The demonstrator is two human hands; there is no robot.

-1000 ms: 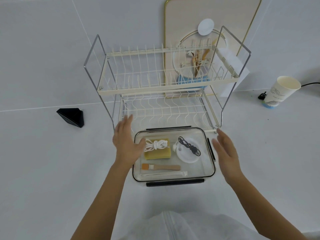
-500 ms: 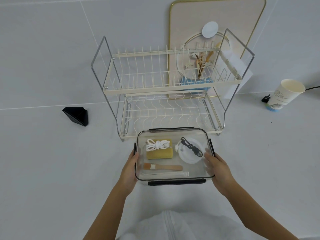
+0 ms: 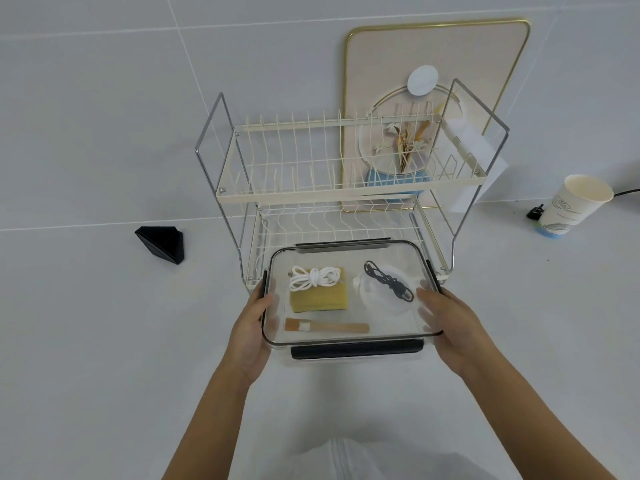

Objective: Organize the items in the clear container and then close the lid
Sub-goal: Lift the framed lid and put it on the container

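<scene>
A clear container (image 3: 351,339) with black latches and its clear lid on sits in front of a dish rack. Inside lie a coiled white cord (image 3: 313,277) on a yellow sponge (image 3: 318,299), a black cable (image 3: 388,280) on a round white piece (image 3: 381,296), and a small wooden brush (image 3: 327,326). My left hand (image 3: 251,327) grips the container's left side, thumb on the lid's edge. My right hand (image 3: 446,323) grips its right side, fingers under the rim.
A two-tier cream dish rack (image 3: 346,188) stands right behind the container, with a gold-rimmed tray (image 3: 485,57) leaning on the wall beyond it. A black wedge (image 3: 161,242) lies to the left. A paper cup (image 3: 571,206) and a black cable end sit at the right.
Both hands came down from above the container and took hold of its two sides. The container now looks slightly raised and closer to me.
</scene>
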